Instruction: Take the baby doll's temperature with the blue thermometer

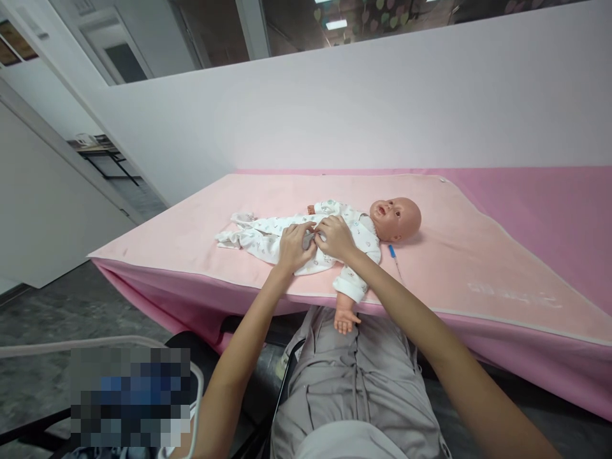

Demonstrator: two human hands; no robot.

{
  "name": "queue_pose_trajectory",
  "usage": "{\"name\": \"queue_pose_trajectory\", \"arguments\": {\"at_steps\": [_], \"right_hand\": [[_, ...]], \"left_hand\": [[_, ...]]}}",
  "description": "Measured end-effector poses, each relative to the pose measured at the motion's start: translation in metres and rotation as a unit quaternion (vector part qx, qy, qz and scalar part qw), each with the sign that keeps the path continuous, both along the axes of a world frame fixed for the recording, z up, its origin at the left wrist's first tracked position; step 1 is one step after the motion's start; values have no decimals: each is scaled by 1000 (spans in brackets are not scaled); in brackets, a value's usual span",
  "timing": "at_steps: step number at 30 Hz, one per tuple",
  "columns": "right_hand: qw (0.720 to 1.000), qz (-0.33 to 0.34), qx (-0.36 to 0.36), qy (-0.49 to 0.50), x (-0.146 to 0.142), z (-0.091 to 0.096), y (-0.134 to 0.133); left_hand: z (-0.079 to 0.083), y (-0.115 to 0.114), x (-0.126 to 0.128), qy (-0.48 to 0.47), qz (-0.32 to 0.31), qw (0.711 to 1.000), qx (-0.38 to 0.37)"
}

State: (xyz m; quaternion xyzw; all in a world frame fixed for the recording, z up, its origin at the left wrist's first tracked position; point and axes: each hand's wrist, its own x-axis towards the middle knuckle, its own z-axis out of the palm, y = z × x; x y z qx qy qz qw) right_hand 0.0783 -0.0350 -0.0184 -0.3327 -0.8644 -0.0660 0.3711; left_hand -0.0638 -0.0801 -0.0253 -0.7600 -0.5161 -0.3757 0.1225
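Observation:
A baby doll (396, 220) lies on its back, head to the right, in a white patterned sleepsuit (268, 242). My left hand (294, 247) is closed on the sleepsuit's cloth at the belly, its fingertips pinched at the front. Close beside it, my right hand (336, 238) pinches the same front opening, fingertips nearly meeting those of the left. What lies exactly between the fingertips is too small to make out. One doll arm (345, 313) hangs over the table's near edge, below my right forearm.
A thin stick with a blue end (393, 252) lies by the doll's head. The pale pink mat (478, 268) covers the table over a darker pink cloth (549, 223). A white wall (382, 115) stands behind. A person, partly blurred out, sits at lower left.

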Motion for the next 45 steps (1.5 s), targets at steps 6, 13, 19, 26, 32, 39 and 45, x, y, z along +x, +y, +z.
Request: {"name": "queue_pose_trajectory", "arguments": {"at_steps": [6,13,19,26,32,39,45], "right_hand": [[1000,-22,-11,18,0,1,0],[999,-40,-26,10,0,1,0],[999,-38,-16,17,0,1,0],[1000,-16,-23,3,1,4,-1],[1000,-10,-24,13,2,3,-1],[999,-22,-32,21,2,2,-1],[999,-25,-37,9,2,3,-2]], "left_hand": [[-1,1,2,33,10,999,-12],[0,5,3,93,-15,995,-34],[-7,9,2,71,-13,997,-3],[-8,7,3,11,-12,1000,9],[-7,7,1,-62,-42,997,-12],[-3,4,-3,-113,-84,988,-63],[-3,4,-5,-154,-91,980,-91]]}}
